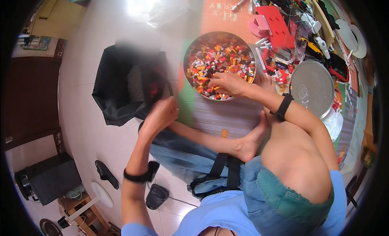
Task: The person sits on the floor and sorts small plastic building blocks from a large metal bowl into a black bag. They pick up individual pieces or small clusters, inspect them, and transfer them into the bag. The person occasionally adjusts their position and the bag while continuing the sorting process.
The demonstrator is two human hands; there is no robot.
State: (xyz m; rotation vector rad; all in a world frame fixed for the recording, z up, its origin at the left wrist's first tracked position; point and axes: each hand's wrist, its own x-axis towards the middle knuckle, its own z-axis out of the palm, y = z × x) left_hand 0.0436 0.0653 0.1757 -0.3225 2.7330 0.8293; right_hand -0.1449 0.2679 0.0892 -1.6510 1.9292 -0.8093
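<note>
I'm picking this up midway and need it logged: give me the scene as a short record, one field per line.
Left hand: curled, at the near right edge of the black bag; grip unclear
Right hand: fingers down among the small pieces; whether it pinches one is unclear
Container: round tin, holding pieces in orange, red, white and black
Bag position: on the pale floor, left of the tin
Under tin: multicoloured mat
Right of tin: round grey disc, red flat panel, assorted clutter

Small orange, red and white pieces (219,59) crowd a round tin (220,99).
</note>
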